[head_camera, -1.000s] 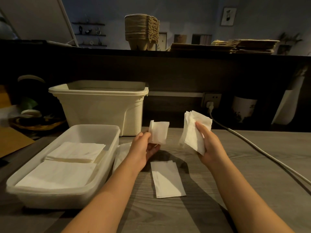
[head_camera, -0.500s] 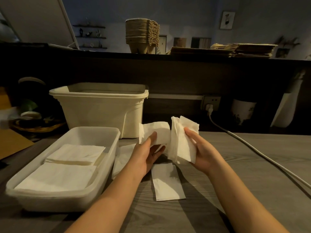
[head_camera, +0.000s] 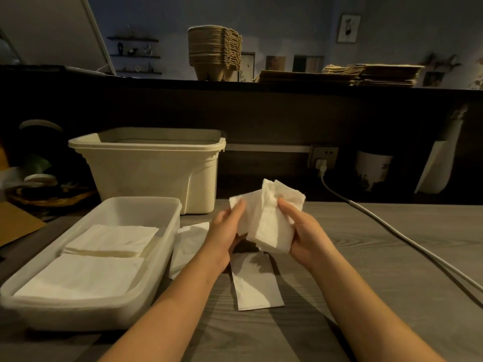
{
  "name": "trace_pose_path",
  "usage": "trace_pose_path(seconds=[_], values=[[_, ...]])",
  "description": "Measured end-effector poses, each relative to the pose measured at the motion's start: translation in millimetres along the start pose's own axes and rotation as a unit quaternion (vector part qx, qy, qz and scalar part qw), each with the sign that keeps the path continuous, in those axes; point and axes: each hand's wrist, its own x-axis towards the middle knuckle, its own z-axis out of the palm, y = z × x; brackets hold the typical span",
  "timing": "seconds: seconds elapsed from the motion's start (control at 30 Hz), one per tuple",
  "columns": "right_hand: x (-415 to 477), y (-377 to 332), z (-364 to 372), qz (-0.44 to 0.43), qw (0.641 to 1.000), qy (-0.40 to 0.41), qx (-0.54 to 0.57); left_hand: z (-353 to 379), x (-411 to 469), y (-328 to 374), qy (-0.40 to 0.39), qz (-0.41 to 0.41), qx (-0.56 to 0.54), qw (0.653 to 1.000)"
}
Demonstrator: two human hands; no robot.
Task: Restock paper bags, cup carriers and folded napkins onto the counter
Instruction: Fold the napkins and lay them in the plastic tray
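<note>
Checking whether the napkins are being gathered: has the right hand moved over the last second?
Yes. The right hand has shifted left, away from the wall socket, until its napkin bundle meets the left hand.

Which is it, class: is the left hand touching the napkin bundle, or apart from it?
Touching. The head view shows the left hand gripping the napkin bundle at its left edge, with no gap.

Dim, warm-toned overall. Lit from above left; casts hard shadows rightward across the grey surface (head_camera: 379,257). Brightest at white napkins (head_camera: 271,231). Murky, bluish and soft toward back wall (head_camera: 287,22). Bows visibly at edges.
</note>
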Motion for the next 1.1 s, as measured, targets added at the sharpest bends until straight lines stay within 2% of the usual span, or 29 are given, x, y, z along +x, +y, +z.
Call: trace_pose_path(seconds=[0.07,0.17,0.3,0.4,0.5,0.57,0.63,0.73,0.83,1.0,1.1], values=[[-1.2,-3.0,-2.8,-0.022,0.995,-0.02,-0.095,-4.9,3.0,3.6,0.005,0.068,0.103,0.992],[-3.9,-6.0,-4.7,-0.037,0.982,-0.034,-0.183,-9.8,3.8,6.7,-0.013,0.143,0.248,0.958],[-4.9,-5.9,-6.0,-0.029,0.975,-0.045,-0.217,-8.7,1.0,6.2,-0.03,0.118,0.311,0.943],[-2.9,-6.8,-6.8,-0.019,0.985,-0.035,-0.167,-5.9,-1.7,5.5,-0.007,0.105,0.297,0.949],[-2.0,-10.5,-7.0,0.028,0.995,-0.042,-0.091,-2.5,-1.3,4.2,0.04,0.091,0.213,0.972],[-3.0,-8.4,-3.9,0.063,0.991,-0.055,-0.102,0.7,-0.9,2.5,0.052,0.071,0.182,0.979],[-2.7,-2.7,0.6,0.068,0.991,-0.053,-0.106,4.4,-2.9,-0.5,0.027,0.068,0.168,0.983],[-0.9,3.3,3.3,0.043,0.995,-0.038,-0.081,7.8,-7.0,-3.2,-0.011,0.068,0.164,0.984],[0.2,4.5,2.9,-0.002,0.996,-0.02,-0.084,8.8,-8.7,-2.9,-0.01,0.062,0.143,0.988],[0.2,10.9,6.7,-0.074,0.974,0.029,-0.213,11.7,-10.8,-3.4,-0.008,0.03,0.076,0.997],[0.6,15.8,12.4,-0.106,0.959,0.028,-0.26,13.7,-12.0,-6.8,-0.046,0.041,0.084,0.995]])
